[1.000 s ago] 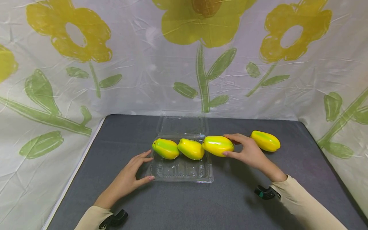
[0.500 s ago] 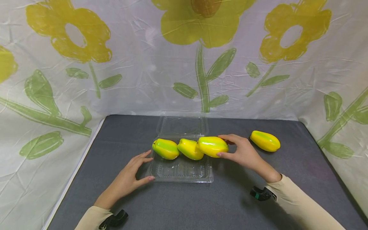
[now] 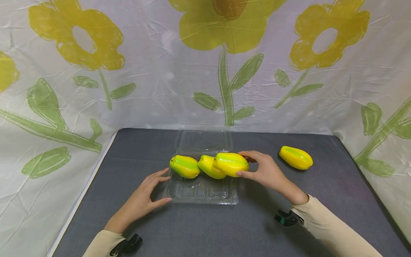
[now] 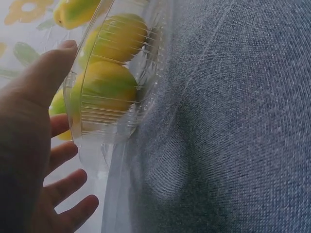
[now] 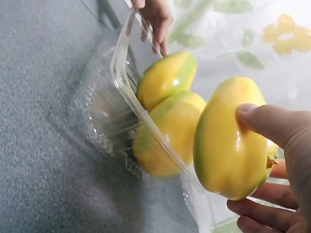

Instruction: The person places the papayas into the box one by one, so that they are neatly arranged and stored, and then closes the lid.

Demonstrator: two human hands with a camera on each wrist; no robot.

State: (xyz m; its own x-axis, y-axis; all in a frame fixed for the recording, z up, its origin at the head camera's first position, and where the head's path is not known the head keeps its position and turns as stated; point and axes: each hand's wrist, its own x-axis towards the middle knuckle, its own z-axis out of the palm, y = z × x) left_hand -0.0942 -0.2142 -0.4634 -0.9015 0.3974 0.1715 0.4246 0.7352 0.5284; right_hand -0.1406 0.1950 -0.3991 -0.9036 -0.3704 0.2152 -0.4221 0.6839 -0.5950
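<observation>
My right hand [image 3: 266,171] holds a yellow-green papaya [image 3: 229,164] by its right end, thumb on the near side and fingers behind. In the right wrist view the held papaya [image 5: 228,141] hangs beside the rim of a clear plastic clamshell box [image 5: 131,99]. Two more papayas lie in the box: a left one [image 3: 184,166] and a middle one [image 3: 207,165], which the held papaya partly covers in the head view. My left hand [image 3: 144,198] is spread at the box's left edge, thumb and fingertips right at the rim [image 4: 77,92].
The box's clear lid [image 3: 203,140] lies folded back behind it, toward the flowered cloth backdrop [image 3: 154,89]. Another papaya [image 3: 295,157] rests at the right on the dark grey table [image 3: 199,228]. Each wrist wears a black camera strap [image 3: 287,217].
My right hand has carried its papaya leftward, over the right side of the box, overlapping the middle papaya more. My left hand has stayed at the box's edge.
</observation>
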